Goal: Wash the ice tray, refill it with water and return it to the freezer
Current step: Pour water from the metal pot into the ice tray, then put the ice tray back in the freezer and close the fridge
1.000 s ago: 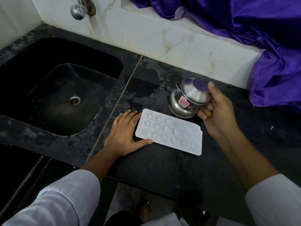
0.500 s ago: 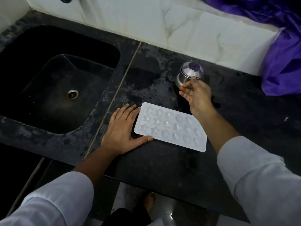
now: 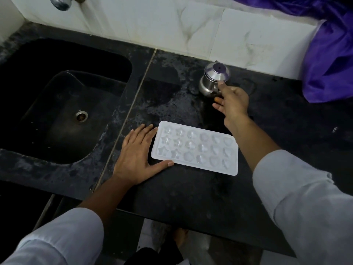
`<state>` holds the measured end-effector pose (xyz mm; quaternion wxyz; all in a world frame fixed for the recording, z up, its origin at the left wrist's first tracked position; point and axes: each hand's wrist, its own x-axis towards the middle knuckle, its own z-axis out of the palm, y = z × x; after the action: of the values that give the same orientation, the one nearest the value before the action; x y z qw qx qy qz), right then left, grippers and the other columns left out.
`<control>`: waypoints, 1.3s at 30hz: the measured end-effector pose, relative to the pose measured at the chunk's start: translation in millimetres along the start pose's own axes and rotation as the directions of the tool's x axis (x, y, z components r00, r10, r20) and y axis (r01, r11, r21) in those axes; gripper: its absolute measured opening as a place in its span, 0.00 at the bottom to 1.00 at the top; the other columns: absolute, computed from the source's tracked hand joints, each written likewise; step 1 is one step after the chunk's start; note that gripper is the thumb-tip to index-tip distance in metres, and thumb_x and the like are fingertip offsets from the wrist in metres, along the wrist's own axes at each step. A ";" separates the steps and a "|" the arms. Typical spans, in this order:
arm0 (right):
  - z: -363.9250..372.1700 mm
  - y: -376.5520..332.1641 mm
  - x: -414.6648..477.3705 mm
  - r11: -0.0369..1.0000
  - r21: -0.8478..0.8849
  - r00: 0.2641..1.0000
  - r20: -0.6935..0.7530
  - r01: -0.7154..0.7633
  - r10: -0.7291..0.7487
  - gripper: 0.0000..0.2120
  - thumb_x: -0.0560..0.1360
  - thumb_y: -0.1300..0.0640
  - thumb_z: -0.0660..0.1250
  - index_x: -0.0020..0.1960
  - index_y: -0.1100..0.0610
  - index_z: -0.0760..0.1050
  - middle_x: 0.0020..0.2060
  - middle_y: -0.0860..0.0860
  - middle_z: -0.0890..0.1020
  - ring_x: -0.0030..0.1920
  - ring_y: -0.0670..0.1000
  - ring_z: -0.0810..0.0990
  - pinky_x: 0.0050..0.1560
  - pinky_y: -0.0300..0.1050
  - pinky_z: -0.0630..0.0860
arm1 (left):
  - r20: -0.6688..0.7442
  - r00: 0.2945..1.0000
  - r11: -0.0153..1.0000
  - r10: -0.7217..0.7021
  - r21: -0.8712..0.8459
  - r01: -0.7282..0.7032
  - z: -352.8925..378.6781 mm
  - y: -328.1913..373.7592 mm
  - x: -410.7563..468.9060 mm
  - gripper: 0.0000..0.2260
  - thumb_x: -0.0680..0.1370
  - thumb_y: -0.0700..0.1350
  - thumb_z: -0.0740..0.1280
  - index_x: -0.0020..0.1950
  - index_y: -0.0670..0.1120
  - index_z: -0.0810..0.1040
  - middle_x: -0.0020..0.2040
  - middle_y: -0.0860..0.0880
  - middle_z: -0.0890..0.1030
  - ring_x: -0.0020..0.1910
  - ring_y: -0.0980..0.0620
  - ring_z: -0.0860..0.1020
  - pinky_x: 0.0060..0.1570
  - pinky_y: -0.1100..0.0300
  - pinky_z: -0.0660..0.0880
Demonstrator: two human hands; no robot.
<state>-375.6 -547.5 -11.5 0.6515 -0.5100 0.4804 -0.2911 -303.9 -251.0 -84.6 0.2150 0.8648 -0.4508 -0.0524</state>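
A white ice tray [image 3: 196, 148] with star and heart moulds lies flat on the black counter [image 3: 191, 192], right of the sink. My left hand [image 3: 136, 155] rests flat on the counter against the tray's left end, thumb along its near edge. A small steel water pot [image 3: 213, 79] stands on the counter behind the tray. My right hand [image 3: 232, 104] is just in front of the pot with fingers loosely spread, one fingertip at the pot's side, holding nothing.
A black sink [image 3: 63, 104] with a metal drain [image 3: 81, 115] lies to the left, under a chrome tap [image 3: 60, 1]. White tiles back the counter. Purple cloth [image 3: 330, 60] hangs over the far right of the counter.
My right hand set the steel pot down at the back of the counter and let go of it. My left hand and the tray stayed put.
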 end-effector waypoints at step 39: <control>3.5 -32.6 -209.5 0.974 -0.182 0.930 0.362 0.133 -0.059 0.11 0.81 0.67 0.64 0.55 0.57 0.83 0.44 0.51 0.89 0.39 0.47 0.86 0.31 0.40 0.79 | -0.032 0.819 0.419 -0.572 -0.870 0.259 -167.0 -21.7 -85.5 0.13 0.87 0.51 0.59 0.60 0.52 0.83 0.52 0.52 0.86 0.48 0.55 0.84 0.51 0.54 0.80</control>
<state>-446.1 -374.1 88.2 0.6565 -0.6411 0.3567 -0.1753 -290.3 -117.3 48.1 0.6508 0.7339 -0.0946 -0.1703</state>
